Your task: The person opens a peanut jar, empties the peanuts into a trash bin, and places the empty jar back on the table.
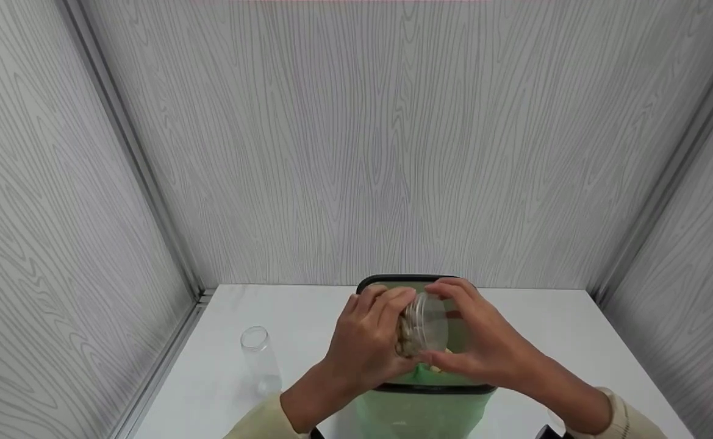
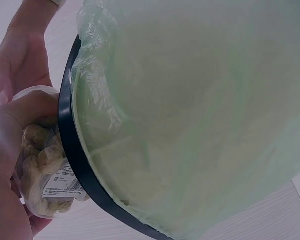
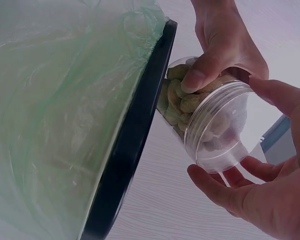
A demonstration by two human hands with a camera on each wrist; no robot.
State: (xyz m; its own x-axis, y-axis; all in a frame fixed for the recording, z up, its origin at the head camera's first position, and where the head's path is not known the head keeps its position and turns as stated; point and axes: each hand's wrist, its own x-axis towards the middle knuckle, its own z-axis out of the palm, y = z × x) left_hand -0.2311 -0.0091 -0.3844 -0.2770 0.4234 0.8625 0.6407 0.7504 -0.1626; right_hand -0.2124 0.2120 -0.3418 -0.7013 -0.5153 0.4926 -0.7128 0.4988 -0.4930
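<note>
A clear plastic jar (image 3: 177,97) of unshelled peanuts lies on its side in the air, above the bin in the head view. My left hand (image 1: 365,335) grips its body, with the thumb across the peanuts in the right wrist view. At the jar's other end is a clear lid (image 3: 222,132), which my right hand (image 1: 490,341) holds by its edge with curled fingers and thumb. A white printed label (image 2: 65,182) shows on the jar in the left wrist view. Below both hands stands a bin (image 1: 426,414) with a green liner and black rim.
On the white table (image 1: 307,305), left of the bin, stands a tall clear glass (image 1: 261,360). Something yellowish (image 1: 435,369) shows inside the bin, too hidden to name. Grey wood-grain panels (image 1: 356,140) enclose the table at the back and both sides.
</note>
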